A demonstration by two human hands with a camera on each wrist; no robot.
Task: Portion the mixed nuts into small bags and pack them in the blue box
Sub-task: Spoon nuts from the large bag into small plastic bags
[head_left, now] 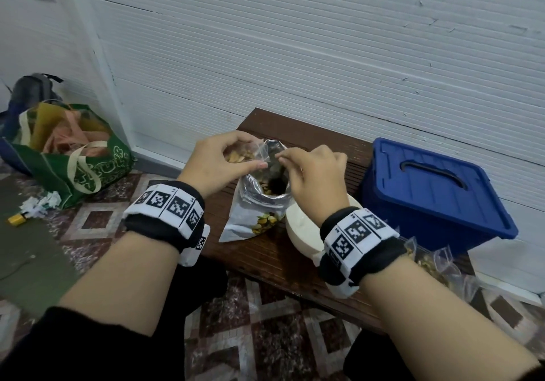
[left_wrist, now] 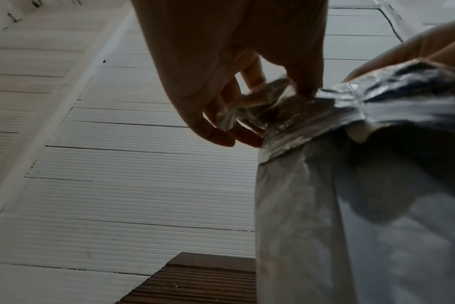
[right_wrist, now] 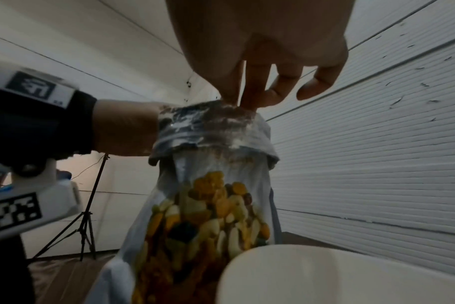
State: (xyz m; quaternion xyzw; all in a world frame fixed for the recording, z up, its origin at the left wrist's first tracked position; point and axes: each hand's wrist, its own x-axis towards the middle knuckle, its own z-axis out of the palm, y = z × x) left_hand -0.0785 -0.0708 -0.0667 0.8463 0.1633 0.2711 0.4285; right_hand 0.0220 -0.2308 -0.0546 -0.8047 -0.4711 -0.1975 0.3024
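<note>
Both hands over open nut pouch, desk centre

Left hand [head_left: 216,163] holds small clear bag [head_left: 243,156] of nuts; right hand [head_left: 314,171] pinches its edge above foil pouch [head_left: 256,203]. Blue box [head_left: 433,197], lid on, at 3 o'clock; white bowl [head_left: 303,227] beside pouch.

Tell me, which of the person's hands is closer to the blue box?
The right hand. It pinches at the mouth of the big nut bag, beside the blue box. The left hand holds a small clear bag on the far side.
</note>
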